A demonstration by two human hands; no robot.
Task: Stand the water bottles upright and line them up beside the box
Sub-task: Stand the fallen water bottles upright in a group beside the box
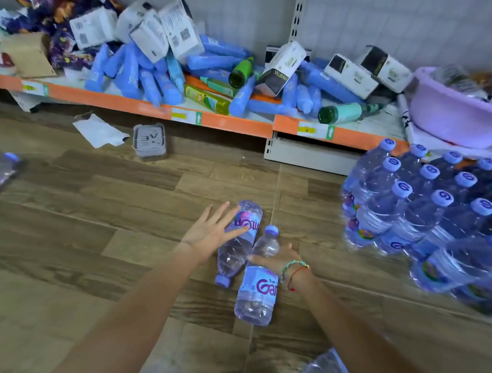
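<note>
head view: left grip (209, 230) fingers spread over lying bottle (238, 242); right grip (278, 259) curled round second bottle (259, 285).

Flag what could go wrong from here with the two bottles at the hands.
The left hand reaches open-fingered onto the lying bottle; being round, it could roll away across the floor instead of being gripped. The right hand holds the second bottle near its neck with the base hanging, so it might slip. Both bottles touch, so lifting one could knock the other.
</note>
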